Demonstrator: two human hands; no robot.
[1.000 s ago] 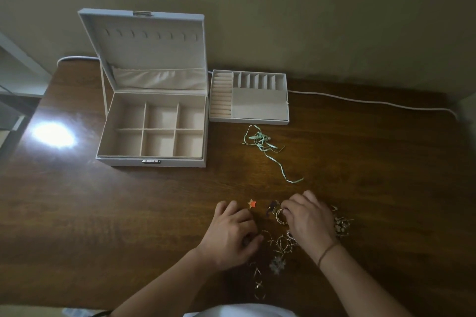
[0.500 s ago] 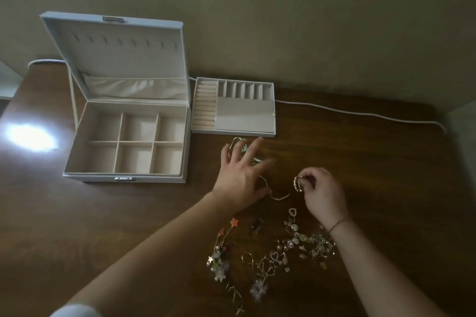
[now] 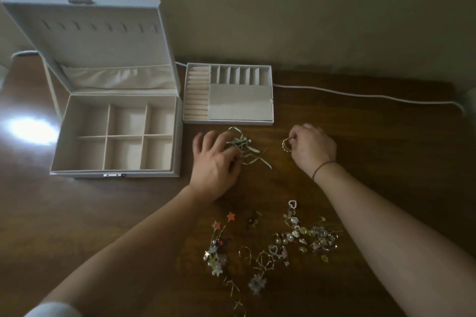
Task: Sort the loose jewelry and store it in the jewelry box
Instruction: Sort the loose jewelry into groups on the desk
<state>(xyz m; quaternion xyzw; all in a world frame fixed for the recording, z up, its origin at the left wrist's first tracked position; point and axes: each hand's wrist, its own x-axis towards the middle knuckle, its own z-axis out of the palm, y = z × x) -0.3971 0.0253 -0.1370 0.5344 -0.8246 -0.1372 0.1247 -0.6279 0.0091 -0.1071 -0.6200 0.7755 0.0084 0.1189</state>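
The right hand pinches a small gold ring between thumb and fingertips, holding it just above the desk, in front of the removable tray that sits beside the open jewelry box. The tray's row of padded ring slots runs along its left edge, its long axis front to back, so from the ring it lies up and to the left, across the tray's flat covered section. That is the relation the next move most likely turns on: the ring would have to travel away from the body and leftward, passing the left hand, to reach those slots. The right hand is the nearer to the tray's right half, the left hand the nearer to the slots and the box. The left hand lies with fingers spread and lightly curled on a tangle of pale green ribbon; whether it grips the ribbon or only rests on it I cannot tell. The rest of the loose jewelry lies scattered on the desk between the forearms, near the body and well apart from the box, whose six compartments look empty.
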